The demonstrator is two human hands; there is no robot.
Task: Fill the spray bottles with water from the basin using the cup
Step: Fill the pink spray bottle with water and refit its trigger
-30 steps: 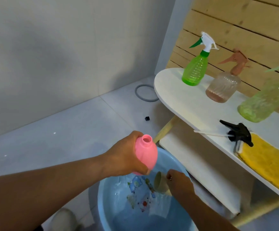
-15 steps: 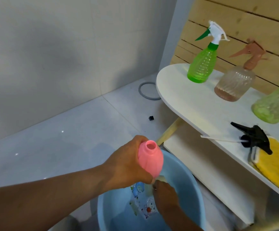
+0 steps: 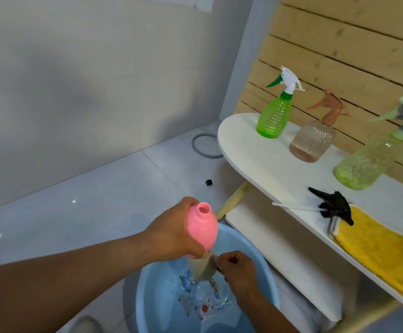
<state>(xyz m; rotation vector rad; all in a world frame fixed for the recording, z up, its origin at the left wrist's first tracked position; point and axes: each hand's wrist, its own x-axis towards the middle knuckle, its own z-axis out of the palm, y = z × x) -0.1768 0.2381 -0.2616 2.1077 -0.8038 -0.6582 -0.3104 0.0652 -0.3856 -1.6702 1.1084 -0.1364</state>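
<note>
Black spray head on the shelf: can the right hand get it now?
Probably not yet: the right hand grips the cup down in the basin. The black spray head lies uncovered beside the yellow cloth.

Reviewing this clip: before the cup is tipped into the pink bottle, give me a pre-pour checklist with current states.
1. Pink bottle uncapped, mouth open: ok.
2. Left hand grips the bottle: ok.
3. Bottle held over the basin to catch spills: ok.
4. Right hand holds the cup: ok.
5. Water in the cup: cannot tell.
6. Cup rim raised to the bottle mouth: not ok, it sits below.
</note>
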